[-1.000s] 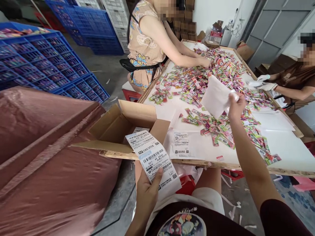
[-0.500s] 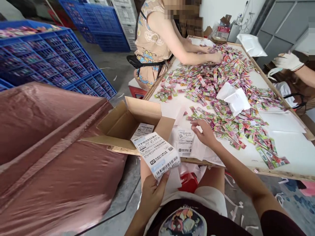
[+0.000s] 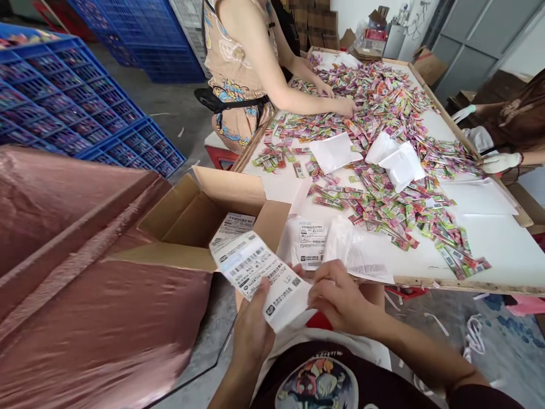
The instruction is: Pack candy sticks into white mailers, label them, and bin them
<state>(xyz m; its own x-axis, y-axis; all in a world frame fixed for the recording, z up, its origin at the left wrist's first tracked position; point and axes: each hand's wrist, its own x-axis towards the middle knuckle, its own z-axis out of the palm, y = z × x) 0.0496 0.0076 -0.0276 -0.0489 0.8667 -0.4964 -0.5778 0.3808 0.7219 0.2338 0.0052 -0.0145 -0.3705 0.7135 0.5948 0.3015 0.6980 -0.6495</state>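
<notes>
My left hand (image 3: 253, 326) grips a strip of printed shipping labels (image 3: 251, 267) between thumb and fingers, above my lap. Its far end reaches over the flap of an open cardboard box (image 3: 204, 199), with more labels showing inside. My right hand (image 3: 340, 298) has its fingers pinched at the strip's right edge; the fingertips are partly hidden. Just beyond it, at the table's near edge, lies a white package with a label (image 3: 310, 241) beside crumpled clear-white wrapping (image 3: 340, 244).
Small colourful sachets (image 3: 383, 108) are heaped across the white table (image 3: 498, 250). A white packet (image 3: 334, 152) and other white packets (image 3: 400, 165) lie on them. Co-workers' hands are at the far left and right sides. Blue crates (image 3: 63, 96) and a brown-pink cover (image 3: 85, 318) stand left.
My right hand has come from the table to the label strip, which now lies more level. A white packet, in the air at the right before, now rests on the sachets.
</notes>
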